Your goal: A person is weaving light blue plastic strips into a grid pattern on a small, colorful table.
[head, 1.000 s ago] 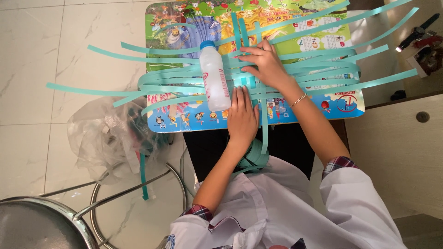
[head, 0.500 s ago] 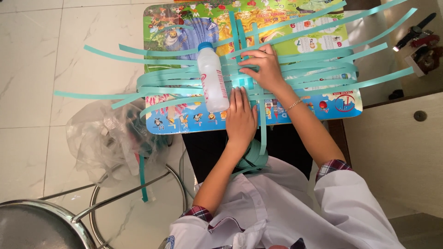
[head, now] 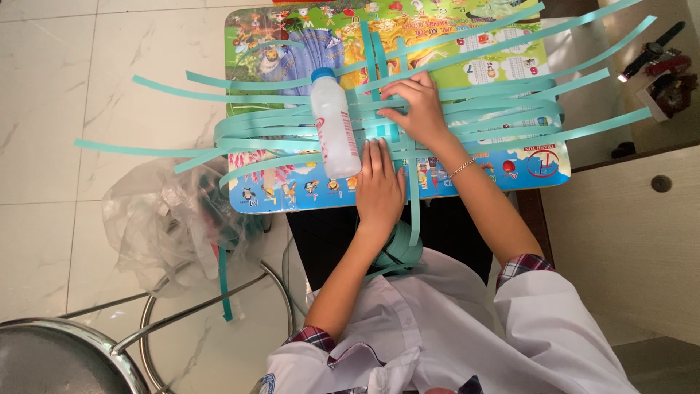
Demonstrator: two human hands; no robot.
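A spread of long, thin teal paper strips [head: 467, 95] lies fanned across a small surface covered by a bright cartoon-printed board [head: 510, 160]. The left hand [head: 379, 191] rests flat on the strips at the board's 6 o'clock edge, fingers straight and close together, pressing down. The right hand [head: 417, 106] sits just beyond it toward 12 o'clock, fingers curled over the point where upright strips cross the level ones; whether it pinches a strip cannot be told. A white plastic bottle with a blue cap [head: 334, 124] lies on its side at 9 o'clock of the hands, touching the strips. A crumpled clear plastic bag [head: 157, 219] sits on a round glass stool [head: 211, 321] at 8 o'clock.
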